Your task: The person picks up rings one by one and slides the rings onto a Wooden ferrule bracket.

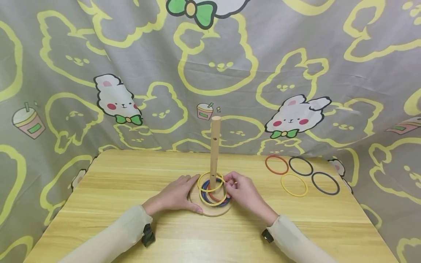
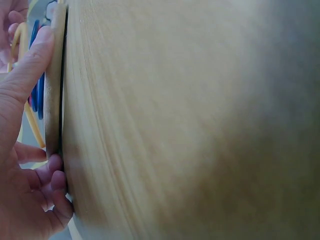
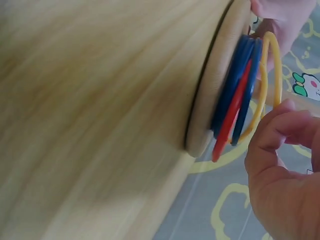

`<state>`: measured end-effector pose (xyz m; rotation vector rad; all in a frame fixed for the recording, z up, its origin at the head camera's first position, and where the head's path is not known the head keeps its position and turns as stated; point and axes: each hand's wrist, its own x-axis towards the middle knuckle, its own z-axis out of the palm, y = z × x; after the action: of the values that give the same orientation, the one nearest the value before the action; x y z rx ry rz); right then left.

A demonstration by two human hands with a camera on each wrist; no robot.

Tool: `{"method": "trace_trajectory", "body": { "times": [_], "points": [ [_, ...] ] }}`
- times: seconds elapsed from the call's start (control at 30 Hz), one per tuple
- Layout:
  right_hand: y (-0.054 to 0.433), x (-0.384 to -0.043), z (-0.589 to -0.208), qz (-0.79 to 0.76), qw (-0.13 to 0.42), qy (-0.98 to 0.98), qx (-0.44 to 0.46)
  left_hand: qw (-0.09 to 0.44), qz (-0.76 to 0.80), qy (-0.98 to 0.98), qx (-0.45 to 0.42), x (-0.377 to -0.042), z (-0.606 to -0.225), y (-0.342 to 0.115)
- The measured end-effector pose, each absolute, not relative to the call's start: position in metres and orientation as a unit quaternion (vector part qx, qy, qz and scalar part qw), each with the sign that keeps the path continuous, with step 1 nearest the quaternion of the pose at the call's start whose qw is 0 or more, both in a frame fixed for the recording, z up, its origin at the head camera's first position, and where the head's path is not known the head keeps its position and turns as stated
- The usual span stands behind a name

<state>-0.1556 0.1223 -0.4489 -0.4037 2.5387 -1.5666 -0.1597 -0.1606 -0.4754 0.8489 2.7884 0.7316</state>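
Observation:
A wooden ring-toss post (image 1: 215, 149) rises from a round wooden base (image 1: 210, 212) on the table. My left hand (image 1: 175, 193) grips the base's left edge, thumb at the front and fingers round the rim. Blue rings (image 3: 232, 80) and a red ring (image 3: 232, 115) lie round the foot of the post, with a yellow ring (image 1: 213, 205) over them. My right hand (image 1: 245, 190) pinches the right side of another yellow ring (image 3: 276, 65), which encircles the post above the pile. Overlap hides how many blue rings there are.
On the table's right lie a red ring (image 1: 266, 164), a yellow ring (image 1: 281, 181) and two dark blue rings (image 1: 300, 157). A grey patterned cloth (image 1: 158, 65) hangs behind the wood-grain table (image 1: 131, 175) and along its sides.

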Motion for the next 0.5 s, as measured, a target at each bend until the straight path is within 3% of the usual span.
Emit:
{"method": "trace_trajectory", "body": {
  "times": [0.5],
  "points": [
    [0.136, -0.148, -0.454, -0.474, 0.035, 0.867, -0.149, 0.069, 0.239, 0.927, 0.282, -0.16, -0.476, -0.16]
  ]
}}
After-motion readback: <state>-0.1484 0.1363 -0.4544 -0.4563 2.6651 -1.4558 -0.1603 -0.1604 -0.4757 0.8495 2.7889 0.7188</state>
